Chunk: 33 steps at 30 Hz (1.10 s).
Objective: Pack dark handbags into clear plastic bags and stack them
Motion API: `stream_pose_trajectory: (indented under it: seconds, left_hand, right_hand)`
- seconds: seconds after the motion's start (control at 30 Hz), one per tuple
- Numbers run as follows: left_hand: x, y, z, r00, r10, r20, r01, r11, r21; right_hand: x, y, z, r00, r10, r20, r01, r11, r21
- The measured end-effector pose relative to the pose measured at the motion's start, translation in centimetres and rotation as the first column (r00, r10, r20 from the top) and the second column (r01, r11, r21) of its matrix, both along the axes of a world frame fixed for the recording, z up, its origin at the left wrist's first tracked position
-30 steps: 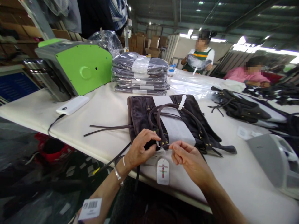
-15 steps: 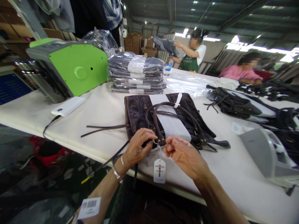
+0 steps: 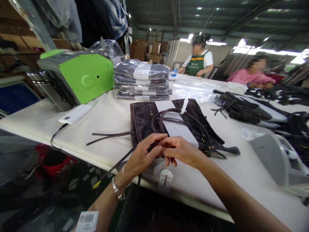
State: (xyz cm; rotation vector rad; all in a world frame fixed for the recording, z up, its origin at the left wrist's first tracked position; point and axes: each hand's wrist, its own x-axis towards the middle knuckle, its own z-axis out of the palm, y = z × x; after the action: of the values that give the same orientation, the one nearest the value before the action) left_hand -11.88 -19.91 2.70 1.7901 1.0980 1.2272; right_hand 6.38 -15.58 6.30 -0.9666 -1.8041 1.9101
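A dark brown handbag point(image 3: 142, 117) lies on the table in front of me, a white paper band point(image 3: 181, 129) around it and its two handles resting on top. At the bag's near edge, my left hand point(image 3: 142, 154) and my right hand point(image 3: 182, 150) meet fingertip to fingertip. Both are closed in a pinch at the string of a white hang tag point(image 3: 165, 181). The fingers cover most of that string and the handle's base. The tag dangles just below them, over the table's front edge. A barcode label point(image 3: 87, 221) is on my left forearm.
A green-sided machine point(image 3: 87, 77), a steel flask point(image 3: 51, 91) and a white power bank point(image 3: 75, 114) stand left. Behind the bag is a stack of plastic-wrapped bags point(image 3: 142, 79). More dark bags point(image 3: 251, 111) and a grey holder point(image 3: 272, 158) occupy the right. Two people work beyond.
My right hand has moved left until its fingers meet my left hand's. The hang tag has tilted slightly. Across the table, a co-worker has lowered the wrapped bag out of sight.
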Motion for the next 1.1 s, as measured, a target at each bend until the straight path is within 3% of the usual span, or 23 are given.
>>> stream_pose_trajectory:
  seconds: [0.1,0.23,0.37,0.47,0.53,0.63,0.7,0.77,0.83,0.9,0.97,1.03,1.1]
  left_hand:
    - [0.3,0.0,0.6,0.996,-0.017,-0.087,0.008,0.994,-0.105]
    - [0.4,-0.2,0.9,0.963,-0.028,-0.269,-0.012,0.989,-0.145]
    - [0.2,-0.9,2.0,0.932,-0.099,-0.350,0.059,0.991,-0.123]
    - [-0.2,-1.2,2.1,0.968,-0.146,-0.205,0.104,0.974,-0.200]
    - [-0.5,-1.1,1.2,0.988,-0.153,-0.030,0.141,0.958,-0.249]
    - [-0.9,-1.0,-0.5,0.967,-0.121,0.225,0.176,0.953,-0.245]
    - [-1.0,-1.2,-0.8,0.945,-0.107,0.308,0.193,0.944,-0.266]
    - [-0.9,-1.7,-0.1,0.960,-0.130,0.249,0.214,0.913,-0.347]
    - [-0.6,-2.3,1.4,0.985,-0.168,0.035,0.167,0.896,-0.412]
    - [0.0,-2.7,2.8,0.964,-0.161,-0.213,0.071,0.923,-0.377]
    - [0.6,-2.8,3.7,0.936,-0.116,-0.333,0.008,0.951,-0.309]
    - [1.0,-2.6,3.9,0.955,-0.113,-0.276,0.017,0.944,-0.329]
    - [1.1,-2.4,3.7,0.981,-0.158,-0.116,0.094,0.897,-0.431]
  right_hand:
    - [0.6,0.4,0.5,0.995,0.084,0.057,-0.083,0.996,-0.013]
    - [1.6,-0.5,0.9,0.992,-0.052,0.117,0.040,0.994,0.105]
    - [2.1,-1.8,1.3,0.988,-0.083,0.127,0.058,0.980,0.191]
    - [2.2,-2.0,0.7,0.989,-0.094,0.118,0.067,0.975,0.212]
    - [2.2,-2.0,0.1,0.993,-0.060,0.102,0.039,0.981,0.191]
    - [2.0,-1.8,-0.7,0.993,-0.041,0.110,0.016,0.976,0.218]
    - [1.9,-1.7,-0.9,0.987,-0.064,0.150,0.026,0.970,0.243]
    - [1.7,-1.6,-0.9,0.977,-0.091,0.191,0.046,0.973,0.228]
    - [1.6,-1.5,-0.6,0.973,-0.104,0.205,0.065,0.980,0.189]
    - [1.6,-1.4,-0.2,0.975,-0.093,0.204,0.059,0.984,0.169]
    - [1.7,-1.4,0.2,0.976,-0.053,0.213,0.022,0.989,0.145]
    - [1.8,-1.5,0.6,0.979,-0.004,0.205,-0.018,0.994,0.107]
    - [2.0,-1.7,0.7,0.978,0.041,0.204,-0.052,0.997,0.048]
